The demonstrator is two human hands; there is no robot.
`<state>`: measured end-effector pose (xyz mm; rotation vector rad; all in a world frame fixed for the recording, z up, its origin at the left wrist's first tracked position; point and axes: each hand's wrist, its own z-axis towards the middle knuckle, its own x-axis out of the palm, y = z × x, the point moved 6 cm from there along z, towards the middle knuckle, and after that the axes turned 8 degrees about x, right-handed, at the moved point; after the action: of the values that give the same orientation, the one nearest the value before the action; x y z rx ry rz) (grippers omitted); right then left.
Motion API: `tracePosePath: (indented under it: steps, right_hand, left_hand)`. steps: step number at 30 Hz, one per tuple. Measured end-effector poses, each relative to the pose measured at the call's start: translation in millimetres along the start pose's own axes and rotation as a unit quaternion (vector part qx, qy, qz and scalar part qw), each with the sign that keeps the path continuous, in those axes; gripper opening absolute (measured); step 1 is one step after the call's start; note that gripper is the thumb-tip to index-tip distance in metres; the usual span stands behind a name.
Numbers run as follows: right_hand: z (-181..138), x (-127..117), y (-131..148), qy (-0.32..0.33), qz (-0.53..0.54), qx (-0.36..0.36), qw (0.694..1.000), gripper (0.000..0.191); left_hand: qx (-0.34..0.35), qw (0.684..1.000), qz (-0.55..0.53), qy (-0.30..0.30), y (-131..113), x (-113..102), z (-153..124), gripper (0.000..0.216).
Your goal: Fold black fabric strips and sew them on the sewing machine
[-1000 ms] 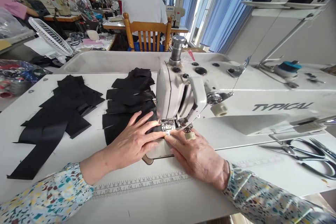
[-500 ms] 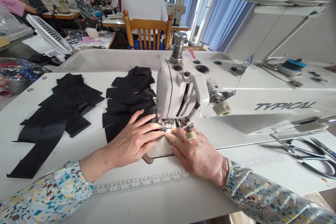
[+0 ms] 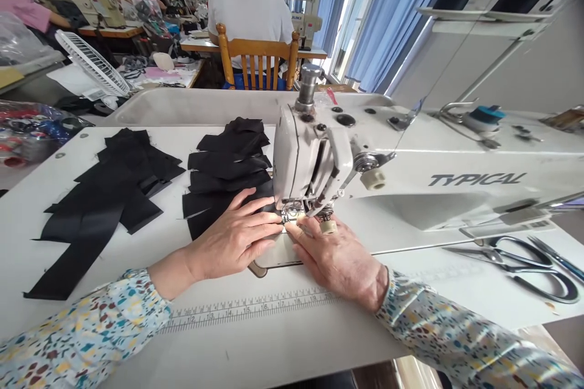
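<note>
And in from the far left of the sewing head (image 3: pixel 288 158), a pile of black strips (image 3: pixel 95 200) is seen fanned over the surface (image 3: pixel 228 352), its longest piece angled toward the near edge. Closer in, just left of the sewing head, a row of black fabric pieces (image 3: pixel 228 165) is laid out, each with its long axis roughly left to right, the row itself stretched away toward the back.

Here comes the left grip (image 3: pixel 237 240), placed left of and nearer than the sewing head: unclenched, fingers spread flat over the nearest piece, tips brought just beside the presser foot (image 3: pixel 287 216). That is judged the relation to watch: the fabric is set beyond and to the left of these fingers, its right end pointed at the foot, and by the left grip it is more closely attended.

On to the right grip (image 3: pixel 340 261), tucked in front of the sewing head and slightly right: fingers gathered, aimed at the same foot. Whether anything is pinched there cannot be told, the tips being partly hidden. Well right of the sewing head, scissors (image 3: pixel 502 261) are laid, touched by neither.
</note>
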<state>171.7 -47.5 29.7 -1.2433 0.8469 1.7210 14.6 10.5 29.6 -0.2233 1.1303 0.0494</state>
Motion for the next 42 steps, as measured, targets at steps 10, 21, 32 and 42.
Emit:
tracePosePath:
  steps: [10, 21, 32, 42]
  right_hand:
    - [3, -4, -3, 0.021, 0.058, 0.031, 0.998, 0.03]
    - [2, -4, -3, 0.006, 0.095, 0.043, 0.994, 0.033]
    - [2, -3, -2, 0.019, 0.093, 0.048, 0.994, 0.029]
    - [0, -3, -2, -0.001, 0.092, 0.071, 0.993, 0.03]
  left_hand:
    - [-0.059, 0.996, -0.06, 0.015, 9, 2, 2, 0.025]
    - [-0.052, 0.998, -0.038, 0.02, 3, 0, 5, 0.025]
    - [-0.05, 0.998, -0.044, -0.005, 4, -2, 7, 0.022]
    - [-0.03, 0.999, -0.043, -0.005, 4, 0, 10, 0.021]
